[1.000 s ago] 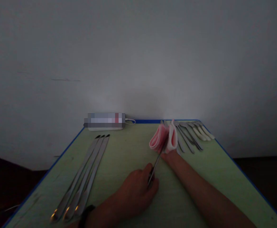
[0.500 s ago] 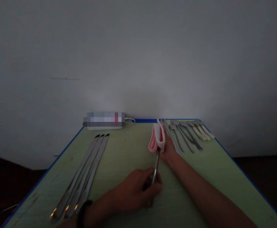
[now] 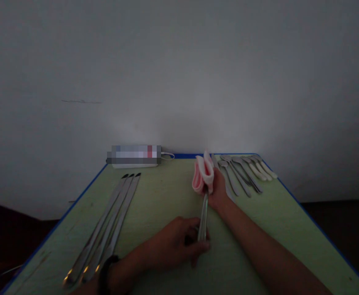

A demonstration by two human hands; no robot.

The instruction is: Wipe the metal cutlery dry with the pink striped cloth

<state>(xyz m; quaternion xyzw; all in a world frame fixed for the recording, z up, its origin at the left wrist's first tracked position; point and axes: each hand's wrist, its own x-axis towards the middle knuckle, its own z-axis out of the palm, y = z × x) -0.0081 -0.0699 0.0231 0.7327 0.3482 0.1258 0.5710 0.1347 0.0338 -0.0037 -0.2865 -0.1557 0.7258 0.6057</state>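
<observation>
My left hand [image 3: 179,243], a dark band at its wrist, grips the near end of a silver table knife [image 3: 203,217] between thumb and fingers. The knife points away from me, and its far part is hidden in a folded pink and white cloth [image 3: 203,176]. Behind the cloth, my right hand [image 3: 219,190] is closed round it, pressing it about the knife; most of its fingers are covered. Several knives and spoons [image 3: 230,180] lie just beyond my right hand. Three long silver knives [image 3: 114,221] rest side by side to the left of my left hand.
Forks with white handles [image 3: 261,170] lie at the table's far right corner. A blurred-out white box [image 3: 135,159] with a white cable [image 3: 167,155] stands at the back left. The green table [image 3: 161,192] has a blue edge and meets a grey wall [image 3: 179,82].
The cloth has closed up and shifted slightly left, folding together round the knife. The knife has turned from slanting to nearly straight ahead, its handle now showing its broad side.
</observation>
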